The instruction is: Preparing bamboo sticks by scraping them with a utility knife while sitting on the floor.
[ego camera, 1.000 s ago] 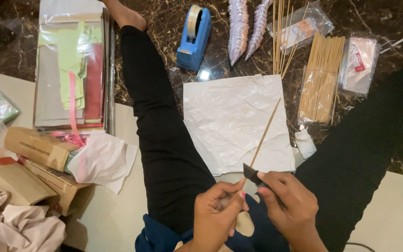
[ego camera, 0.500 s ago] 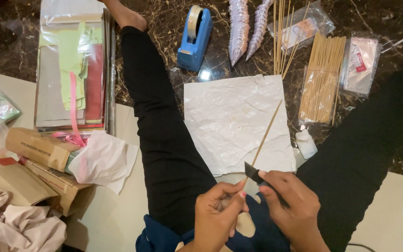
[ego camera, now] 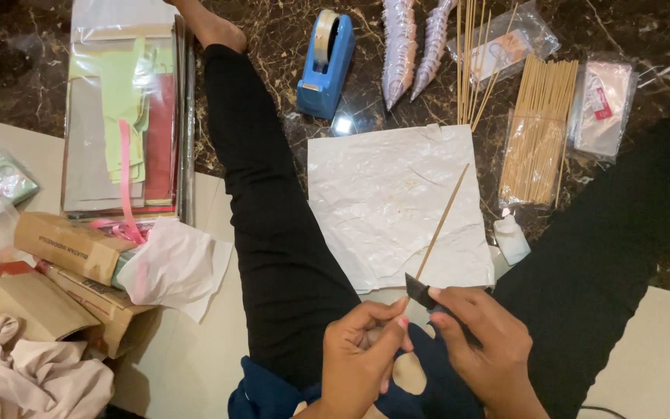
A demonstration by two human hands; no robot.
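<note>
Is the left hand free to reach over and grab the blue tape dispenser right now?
Probably not at once. The left hand is pinching the thin wooden stick while the right hand holds a dark blade to it. The blue tape dispenser sits unobstructed on the floor beyond the white paper.

The paper sheet (ego camera: 397, 206) lies on the floor between the legs, and a skewer (ego camera: 442, 222) slants across its right part. Beyond the sheet stands the tape dispenser (ego camera: 326, 64); right of the sheet lies the skewer bundle (ego camera: 537, 132). Well left of the sheet lies the paper stack (ego camera: 127, 116), with boxes (ego camera: 71, 268) nearer.
</note>
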